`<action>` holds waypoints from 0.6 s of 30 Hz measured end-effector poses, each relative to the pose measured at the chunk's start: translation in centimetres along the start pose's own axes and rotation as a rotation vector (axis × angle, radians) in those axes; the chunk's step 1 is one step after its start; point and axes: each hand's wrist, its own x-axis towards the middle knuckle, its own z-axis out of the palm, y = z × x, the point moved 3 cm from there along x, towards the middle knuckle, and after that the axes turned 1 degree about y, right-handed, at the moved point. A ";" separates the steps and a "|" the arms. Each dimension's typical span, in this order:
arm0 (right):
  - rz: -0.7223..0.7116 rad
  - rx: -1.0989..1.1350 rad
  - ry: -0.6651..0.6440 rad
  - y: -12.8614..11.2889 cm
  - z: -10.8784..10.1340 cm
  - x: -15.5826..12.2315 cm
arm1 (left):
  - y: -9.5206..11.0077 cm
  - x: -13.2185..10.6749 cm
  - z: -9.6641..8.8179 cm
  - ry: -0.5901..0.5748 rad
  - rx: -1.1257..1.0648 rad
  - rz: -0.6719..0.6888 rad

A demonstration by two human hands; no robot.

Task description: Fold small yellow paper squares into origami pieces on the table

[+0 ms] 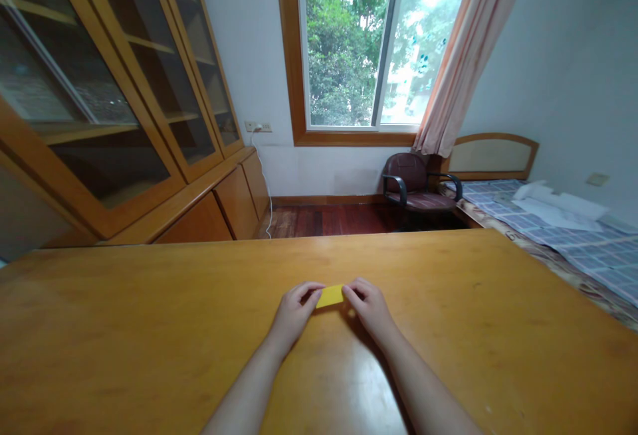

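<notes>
A small flat piece of yellow paper [330, 296] is stretched between my two hands, just above the wooden table [149, 329]. My left hand [298, 309] pinches its left end between thumb and fingers. At the right end, the thumb and fingers of my right hand [367, 304] close on it in the same way. The paper's ends are partly hidden by my fingertips. Its visible face looks plain, and whether it is folded I cannot tell.
Beyond the table's far edge stands a dark red armchair [409, 186]. To the right is a bed [553, 222] with white sheets of paper [558, 206] on it. Glass-fronted cabinets [149, 56] line the left, and a white cable [268, 189] hangs from a wall socket.
</notes>
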 end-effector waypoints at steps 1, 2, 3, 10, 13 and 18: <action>0.000 -0.001 0.001 0.0 0.0 0.0 | 0.0 0.0 0.0 0.002 -0.001 0.002; 0.000 -0.001 0.001 0.0 0.0 0.0 | -0.1 0.0 0.0 0.005 -0.002 0.005; 0.000 -0.002 0.000 0.1 0.0 0.0 | -0.1 0.0 0.0 0.007 -0.002 0.007; 0.002 -0.005 0.001 0.2 0.1 0.1 | -0.2 0.1 0.0 0.008 -0.004 0.008; 0.000 -0.006 0.000 0.1 0.1 0.1 | -0.3 0.0 0.1 0.009 -0.004 0.006; -0.006 -0.011 -0.001 0.1 0.1 0.1 | -0.5 0.0 0.1 -0.004 0.002 0.009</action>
